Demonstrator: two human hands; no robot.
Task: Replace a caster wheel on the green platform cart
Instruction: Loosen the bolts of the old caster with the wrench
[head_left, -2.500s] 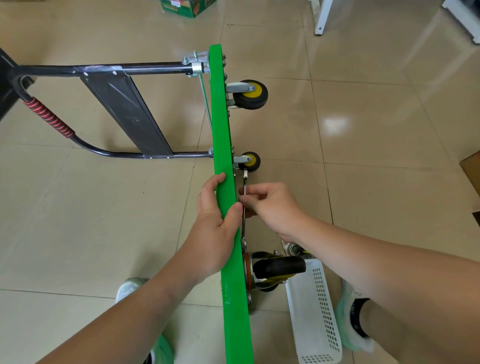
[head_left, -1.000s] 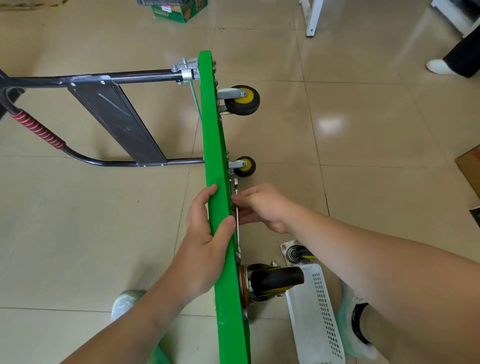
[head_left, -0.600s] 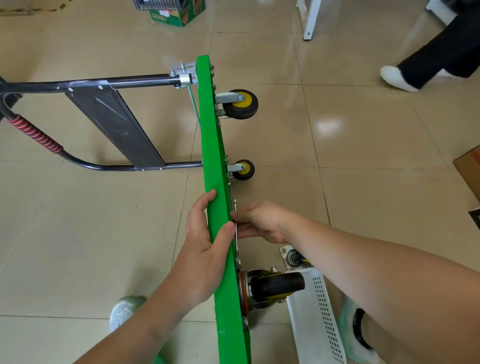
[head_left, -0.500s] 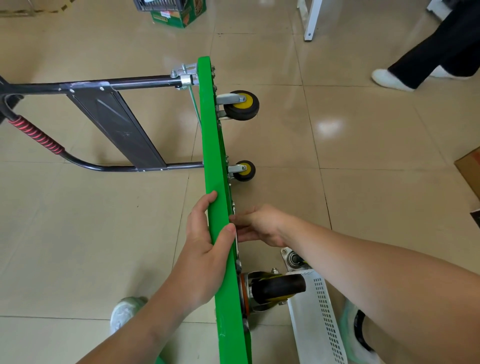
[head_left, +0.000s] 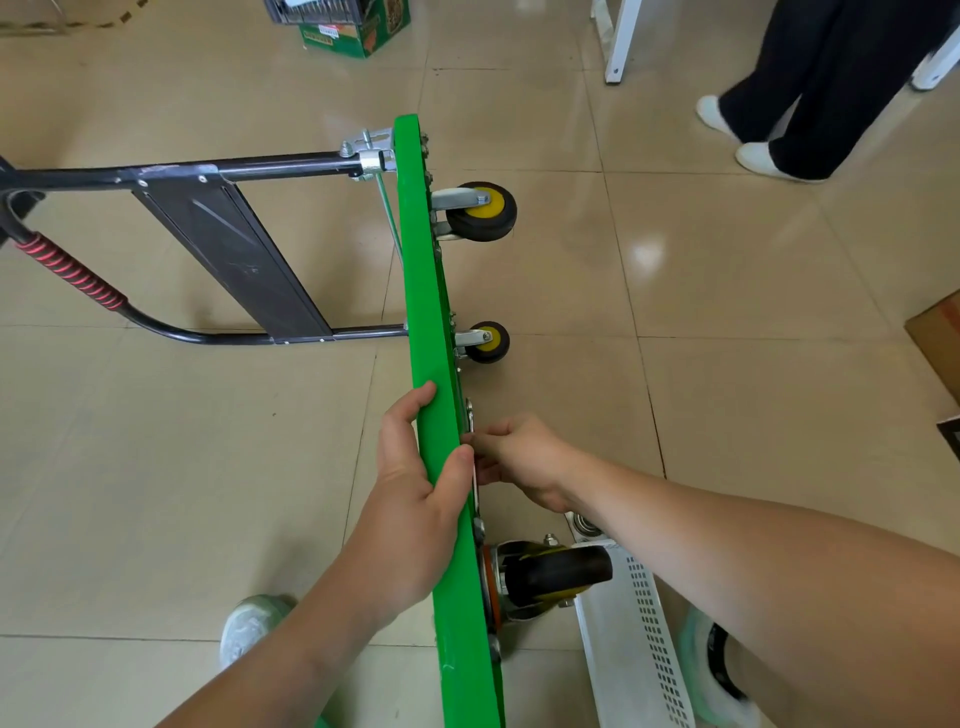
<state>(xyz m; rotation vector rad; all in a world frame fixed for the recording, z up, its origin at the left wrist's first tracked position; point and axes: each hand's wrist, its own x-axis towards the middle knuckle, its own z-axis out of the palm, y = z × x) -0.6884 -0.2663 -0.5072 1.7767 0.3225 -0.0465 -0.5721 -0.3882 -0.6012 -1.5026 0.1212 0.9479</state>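
Observation:
The green platform cart (head_left: 423, 291) stands on its long edge, its underside facing right. My left hand (head_left: 415, 499) grips the deck's upper edge, thumb over the right side. My right hand (head_left: 519, 462) pinches a slim metal wrench (head_left: 470, 415) that lies along the underside. Just below it a large black caster (head_left: 558, 571) with a silver bracket is mounted on the deck. Two smaller black casters with yellow hubs (head_left: 483, 210) (head_left: 488, 340) sit further along. The wrench's lower end is hidden behind my hands.
A white perforated basket (head_left: 639, 649) lies on the tiled floor under the big caster, with a loose bearing part (head_left: 584, 522) beside it. The cart's black handle frame (head_left: 228, 244) lies folded to the left. A person's legs (head_left: 795, 88) stand at far right; a cardboard box (head_left: 940, 338) at the right edge.
My right hand has slid down the wrench toward the big caster. A person has walked into view at the top right. My left hand keeps its grip on the deck.

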